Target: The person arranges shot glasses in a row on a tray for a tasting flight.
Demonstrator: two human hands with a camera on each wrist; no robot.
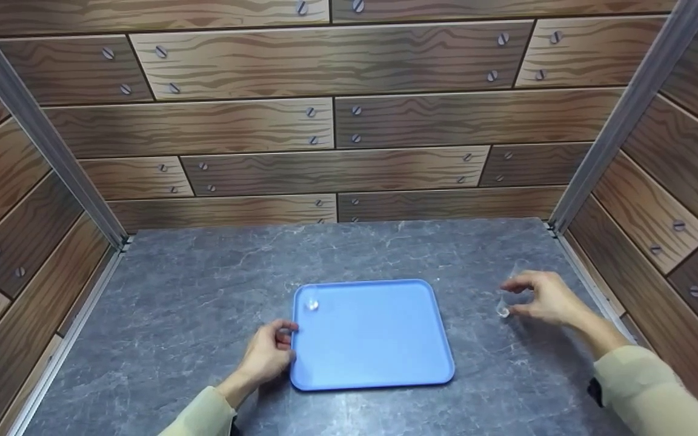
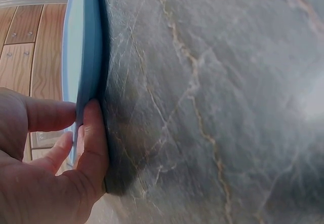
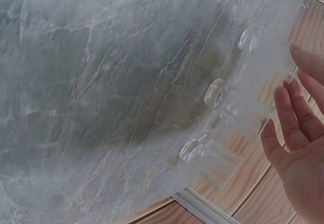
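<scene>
A blue rectangular tray (image 1: 373, 339) lies on the table, with a clear glass (image 1: 311, 304) near its far left corner. My left hand (image 1: 267, 352) pinches the tray's left edge; in the left wrist view the thumb (image 2: 53, 115) lies inside the rim and a finger lies along its outer side. To the right of the tray, my right hand (image 1: 548, 298) holds the top of a small clear shot glass (image 1: 502, 310) between thumb and fingers. Its thick base (image 3: 247, 39) appears close to the table. Two more shot glasses, a middle one (image 3: 238, 107) and an outer one (image 3: 210, 158), stand beside it.
The grey marbled table (image 1: 203, 284) is enclosed by wood-plank patterned walls (image 1: 337, 121) at the back and both sides. Metal rails (image 1: 591, 290) run along the table's side edges. The right forearm lies near the right wall.
</scene>
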